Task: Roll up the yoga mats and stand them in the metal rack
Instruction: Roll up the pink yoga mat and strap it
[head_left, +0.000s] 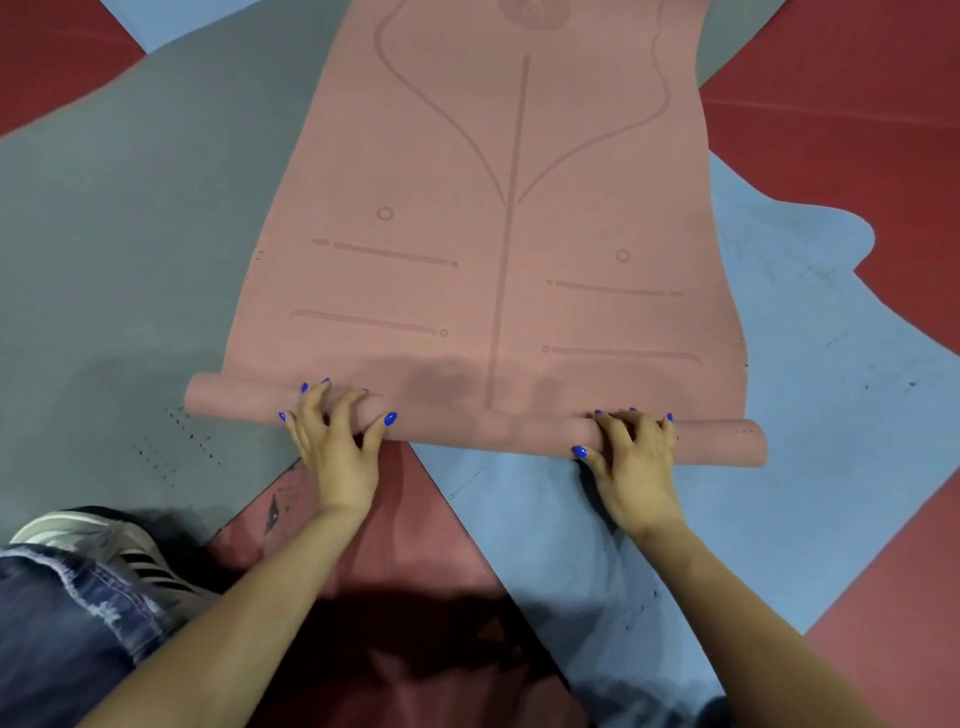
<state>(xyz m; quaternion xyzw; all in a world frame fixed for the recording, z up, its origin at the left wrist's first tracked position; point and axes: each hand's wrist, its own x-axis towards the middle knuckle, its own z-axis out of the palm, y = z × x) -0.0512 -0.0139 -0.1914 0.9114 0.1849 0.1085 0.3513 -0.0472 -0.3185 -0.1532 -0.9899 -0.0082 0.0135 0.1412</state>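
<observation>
We roll the pink yoga mat from its near end, low in the frame, with our left hand and right hand set wide apart on the rolled part, curled fingers pressing over its top. The roll's long axis runs left to right across the lower middle of the frame, tilting slightly down to the right; the flat length stretches away toward the top edge, over a grey mat and a blue mat on the red floor. To do this well, we judge, both hands should push evenly so the ends stay flush and tight. No metal rack is in view.
</observation>
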